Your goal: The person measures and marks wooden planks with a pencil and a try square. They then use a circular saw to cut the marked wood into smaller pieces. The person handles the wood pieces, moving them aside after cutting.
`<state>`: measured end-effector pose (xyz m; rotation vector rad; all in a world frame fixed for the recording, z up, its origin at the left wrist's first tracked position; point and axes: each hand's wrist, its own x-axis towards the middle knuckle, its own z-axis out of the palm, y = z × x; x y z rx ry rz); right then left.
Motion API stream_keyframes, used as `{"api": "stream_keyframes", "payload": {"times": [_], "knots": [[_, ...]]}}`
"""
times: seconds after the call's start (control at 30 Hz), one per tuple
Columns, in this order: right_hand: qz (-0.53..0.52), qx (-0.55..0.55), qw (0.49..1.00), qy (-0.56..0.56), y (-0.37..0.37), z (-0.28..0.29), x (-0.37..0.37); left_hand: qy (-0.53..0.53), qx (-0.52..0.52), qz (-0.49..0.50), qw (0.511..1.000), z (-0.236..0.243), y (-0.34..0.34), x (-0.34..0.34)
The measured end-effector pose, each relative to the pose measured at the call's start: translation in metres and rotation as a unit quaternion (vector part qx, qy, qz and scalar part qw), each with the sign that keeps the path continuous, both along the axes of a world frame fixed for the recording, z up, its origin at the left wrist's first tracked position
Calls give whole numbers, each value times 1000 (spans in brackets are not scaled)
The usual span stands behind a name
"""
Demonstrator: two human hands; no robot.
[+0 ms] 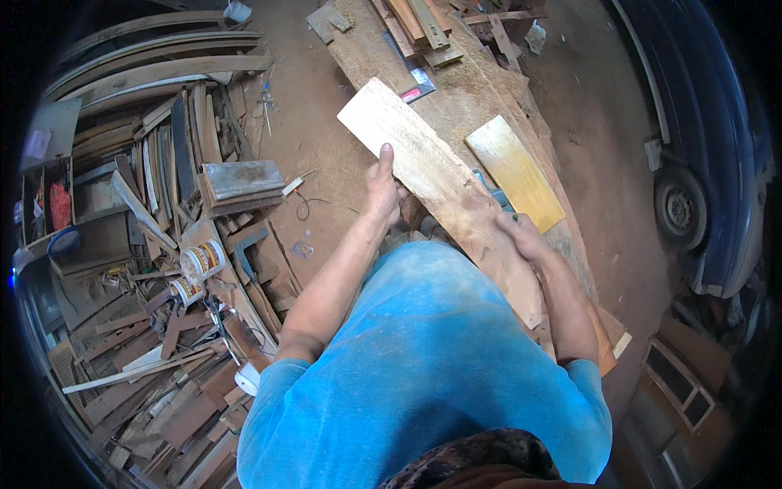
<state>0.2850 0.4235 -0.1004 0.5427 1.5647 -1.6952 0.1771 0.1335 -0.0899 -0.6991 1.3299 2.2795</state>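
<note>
A long pale wooden board (440, 175) lies slantwise in front of my body, its far end up and to the left. My left hand (381, 186) grips its left edge, thumb on the top face and the fingers mostly hidden beneath. Along the right edge, nearer my body, my right hand (523, 235) is closed on the same board. A shorter yellowish board (517, 173) rests on the workbench (456, 106) just to the right. Between the two boards shows part of a blue tool (494, 194), mostly covered.
Stacked wood strips (415, 28) and a metal square (419, 84) lie on the sawdust-covered bench. Scrap lumber (163, 391) and white buckets (202, 261) crowd the left side. A blue vehicle (709, 106) with its wheel (680, 208) stands at right, beside a wooden frame (678, 383).
</note>
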Motion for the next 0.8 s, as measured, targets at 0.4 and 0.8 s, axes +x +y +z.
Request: {"api": "stream_keyframes", "payload": {"times": [0.4,0.8], "knots": [[108,212,935,261,-64,67,-16,156,63,97,981,-8,-29,12],[211,232,791,526,-111,100,-18,30,420,170,891,-48,-64,-4]]}}
